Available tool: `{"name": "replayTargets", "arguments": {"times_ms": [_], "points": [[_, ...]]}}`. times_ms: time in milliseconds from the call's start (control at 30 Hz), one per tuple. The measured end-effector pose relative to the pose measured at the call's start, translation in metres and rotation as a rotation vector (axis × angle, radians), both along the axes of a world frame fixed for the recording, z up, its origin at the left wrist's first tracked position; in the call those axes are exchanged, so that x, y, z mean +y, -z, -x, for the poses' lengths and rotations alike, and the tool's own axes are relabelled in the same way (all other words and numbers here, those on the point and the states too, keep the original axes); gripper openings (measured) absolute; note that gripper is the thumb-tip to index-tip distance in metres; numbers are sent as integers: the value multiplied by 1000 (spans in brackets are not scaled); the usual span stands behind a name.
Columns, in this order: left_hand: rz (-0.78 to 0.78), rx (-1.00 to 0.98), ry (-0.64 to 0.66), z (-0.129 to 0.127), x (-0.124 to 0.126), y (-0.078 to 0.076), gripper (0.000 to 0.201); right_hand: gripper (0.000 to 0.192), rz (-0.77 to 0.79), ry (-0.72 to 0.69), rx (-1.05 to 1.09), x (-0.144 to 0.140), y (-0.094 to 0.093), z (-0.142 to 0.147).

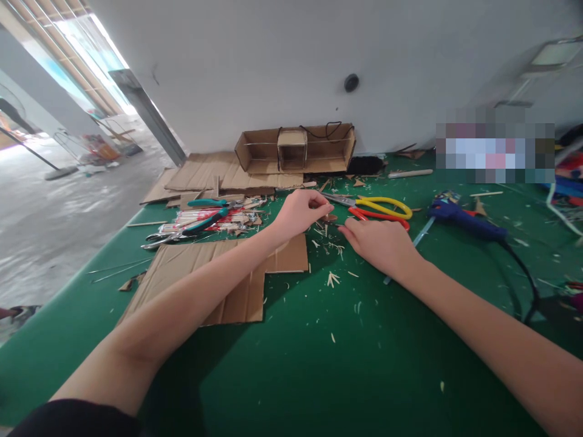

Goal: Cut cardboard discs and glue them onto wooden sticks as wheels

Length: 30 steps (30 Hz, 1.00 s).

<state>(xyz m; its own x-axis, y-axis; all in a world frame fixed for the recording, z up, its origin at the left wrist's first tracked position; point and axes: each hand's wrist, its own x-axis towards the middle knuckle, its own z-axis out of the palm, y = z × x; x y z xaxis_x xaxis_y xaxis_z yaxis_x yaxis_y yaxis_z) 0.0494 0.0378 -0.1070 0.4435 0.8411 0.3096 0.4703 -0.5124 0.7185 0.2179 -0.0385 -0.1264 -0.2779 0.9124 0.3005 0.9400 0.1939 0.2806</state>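
Observation:
My left hand [296,212] is pinched, thumb against fingers, above the green work surface. A small brownish piece [330,217] shows just under its fingertips; whether they grip it is unclear. Close by on the right, my right hand [380,243] is closed with its thumb and forefinger together, and what is in them is too small to name. Scissors [385,209] with yellow and red handles lie just behind my right hand. Thin pale wood slivers [333,278] are scattered below both hands. A cut cardboard sheet [237,303] lies partly under my left forearm.
An open cardboard box [255,149] with a middle compartment stands against the wall. Teal-handled pliers [204,223] rest by several stick packets [191,215] on the left. A blue glue gun [469,221], its cord trailing, lies right. Metal rods [121,268] lie near the left edge.

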Motion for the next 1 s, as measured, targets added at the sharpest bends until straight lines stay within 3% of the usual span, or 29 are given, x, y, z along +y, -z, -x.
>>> {"name": "replayTargets", "arguments": {"times_ms": [200,467,1000], "points": [[-13,10,-6,0,1,1,17,46,98,-12,-22,1,-1,-1],[9,-12,5,-1,-1,1,17,48,17,22,-25,-2,2,0],[5,-14,24,0,-2,-1,15,43,80,-18,-65,-2,0,0]]}}
